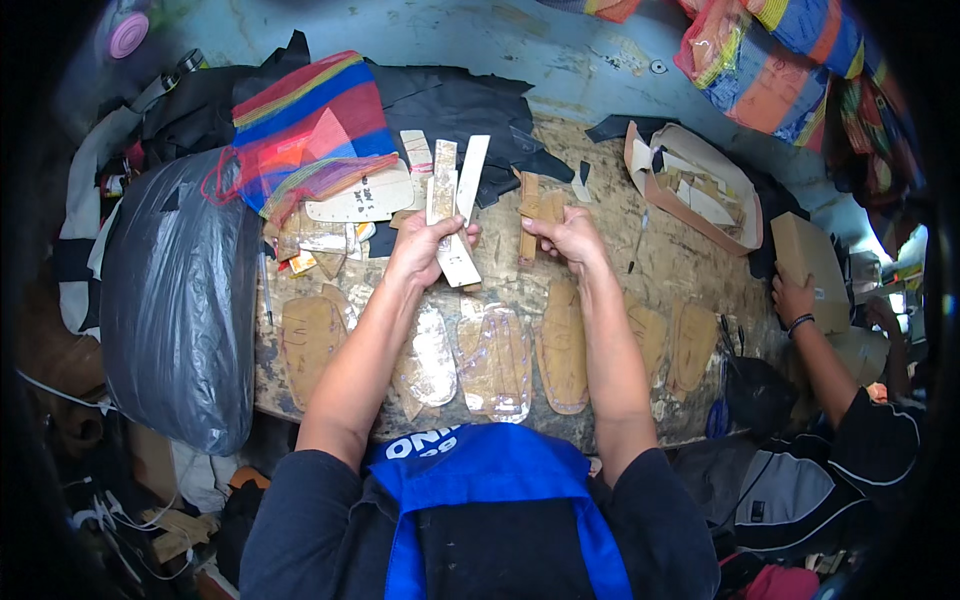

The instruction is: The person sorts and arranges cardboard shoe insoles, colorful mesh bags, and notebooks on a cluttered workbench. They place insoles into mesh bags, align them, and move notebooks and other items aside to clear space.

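My left hand point(428, 243) is closed around several pale flat strips point(442, 195), fanned out above and below the fist. They look like card pattern pieces. In my right hand point(568, 236) the fingers pinch brown flat pieces point(530, 215), one a long strip and another crossing it. The two hands are apart, both over the worn wooden table. Below them a row of brown, rounded templates point(562, 345) lies along the near edge, some shiny as if taped. My forearms cover parts of that row.
A black plastic-wrapped bundle point(180, 300) stands at the left beside a striped mesh bag point(315, 130). Black sheet material point(450, 100) lies at the back. A cardboard tray of scraps point(700, 190) sits back right. Another person's hand point(793, 298) touches a cardboard box point(808, 270) at the right.
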{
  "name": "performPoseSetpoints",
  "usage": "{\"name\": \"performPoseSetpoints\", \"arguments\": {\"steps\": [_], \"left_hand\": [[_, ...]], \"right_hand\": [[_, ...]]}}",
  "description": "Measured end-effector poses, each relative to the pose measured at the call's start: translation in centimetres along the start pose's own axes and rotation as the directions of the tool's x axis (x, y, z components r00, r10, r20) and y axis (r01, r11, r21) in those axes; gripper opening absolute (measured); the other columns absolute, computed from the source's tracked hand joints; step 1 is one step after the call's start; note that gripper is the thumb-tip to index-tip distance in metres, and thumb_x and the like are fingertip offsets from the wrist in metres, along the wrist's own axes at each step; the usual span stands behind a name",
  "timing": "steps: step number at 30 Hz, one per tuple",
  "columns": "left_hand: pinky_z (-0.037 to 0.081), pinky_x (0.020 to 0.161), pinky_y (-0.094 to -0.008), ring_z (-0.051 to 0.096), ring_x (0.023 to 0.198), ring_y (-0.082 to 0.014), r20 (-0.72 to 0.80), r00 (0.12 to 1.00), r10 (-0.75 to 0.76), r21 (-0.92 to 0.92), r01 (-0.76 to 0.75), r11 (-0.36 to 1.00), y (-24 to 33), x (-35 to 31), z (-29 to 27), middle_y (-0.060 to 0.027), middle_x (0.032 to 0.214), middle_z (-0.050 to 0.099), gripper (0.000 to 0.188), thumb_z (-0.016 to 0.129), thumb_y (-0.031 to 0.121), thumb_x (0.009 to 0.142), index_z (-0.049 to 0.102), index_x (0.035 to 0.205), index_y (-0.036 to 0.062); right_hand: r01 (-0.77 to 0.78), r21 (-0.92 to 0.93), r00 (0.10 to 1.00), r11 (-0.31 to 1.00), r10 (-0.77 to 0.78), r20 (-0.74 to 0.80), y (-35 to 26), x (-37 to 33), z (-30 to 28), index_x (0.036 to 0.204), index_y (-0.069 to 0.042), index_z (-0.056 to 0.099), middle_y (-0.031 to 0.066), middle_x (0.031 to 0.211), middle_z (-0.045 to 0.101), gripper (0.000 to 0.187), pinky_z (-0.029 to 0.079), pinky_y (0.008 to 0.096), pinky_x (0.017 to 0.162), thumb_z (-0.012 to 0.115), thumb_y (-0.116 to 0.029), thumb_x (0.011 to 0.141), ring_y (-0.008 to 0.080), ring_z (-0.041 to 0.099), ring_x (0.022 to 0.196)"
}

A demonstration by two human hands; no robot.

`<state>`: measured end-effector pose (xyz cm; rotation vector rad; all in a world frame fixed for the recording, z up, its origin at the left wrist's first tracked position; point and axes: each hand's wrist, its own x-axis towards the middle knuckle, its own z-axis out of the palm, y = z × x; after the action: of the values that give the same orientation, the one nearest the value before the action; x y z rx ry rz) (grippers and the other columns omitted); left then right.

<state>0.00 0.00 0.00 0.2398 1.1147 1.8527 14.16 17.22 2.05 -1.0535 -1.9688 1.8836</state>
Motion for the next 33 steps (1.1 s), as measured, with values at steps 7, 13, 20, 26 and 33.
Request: {"name": "performPoseSetpoints", "arguments": {"steps": [7,13,20,26,33], "left_hand": [[0.057,0.065,-0.0362,0.063,0.079,-0.0269,-0.051,0.996,0.078,-0.079,-0.082,0.993,-1.0,-2.7,0.2,-0.0139,0.088,0.057,0.021,0.053,-0.002,0.082,0.049,0.103,-0.0013],[0.057,0.065,-0.0385,0.062,0.085,-0.0285,-0.132,0.99,0.042,-0.171,-0.065,0.983,-2.1,-2.9,0.1,-0.0144,0.093,0.057,0.024,0.051,-0.002,0.083,0.046,0.107,-0.0016],[0.056,0.062,-0.0365,0.064,0.078,-0.0266,0.086,0.99,0.112,-0.11,-0.102,0.989,-2.8,-2.9,1.3,-0.019,0.097,0.06,0.026,0.051,-0.003,0.082,0.047,0.108,-0.0031],[0.054,0.056,-0.0301,0.063,0.068,-0.0223,-0.067,0.99,0.122,-0.078,-0.127,0.989,-2.9,-2.4,0.4,-0.0145,0.089,0.059,0.023,0.051,-0.006,0.081,0.047,0.104,-0.0023],[0.051,0.056,-0.0246,0.062,0.067,-0.0138,0.023,0.952,0.305,0.368,-0.291,0.883,-3.6,-3.5,2.5,-0.0109,0.091,0.061,0.03,0.046,-0.007,0.083,0.047,0.112,-0.0014]], "right_hand": [[-0.091,-0.158,0.995,0.983,0.085,-0.042,0.9,0.2,1.6,0.077,-0.001,0.061,0.0021,0.063,0.058,0.017,0.035,0.0205,0.039,0.073,-0.011,0.071,0.0067,0.046,0.045],[0.007,0.328,0.988,0.945,-0.058,0.145,0.2,-1.1,3.2,0.079,-0.001,0.058,0.0026,0.065,0.058,0.013,0.035,0.0204,0.041,0.066,-0.011,0.078,0.0074,0.046,0.045],[0.188,0.095,0.981,0.978,-0.192,0.033,0.6,-1.4,6.2,0.074,0.0,0.061,0.0029,0.063,0.06,0.018,0.041,0.0204,0.041,0.063,-0.016,0.082,0.0071,0.051,0.047],[0.001,0.141,0.999,0.99,0.004,-0.036,1.2,0.9,2.4,0.094,0.002,0.06,0.0101,0.076,0.063,0.032,0.046,0.024,0.05,0.064,-0.026,0.08,0.0119,0.056,0.055],[0.366,-0.386,0.851,0.847,-0.472,-0.229,-2.2,-2.1,5.8,0.113,0.008,0.05,0.0198,0.099,0.052,0.08,0.046,0.0367,0.081,0.076,-0.046,0.059,0.0264,0.053,0.092]]}}
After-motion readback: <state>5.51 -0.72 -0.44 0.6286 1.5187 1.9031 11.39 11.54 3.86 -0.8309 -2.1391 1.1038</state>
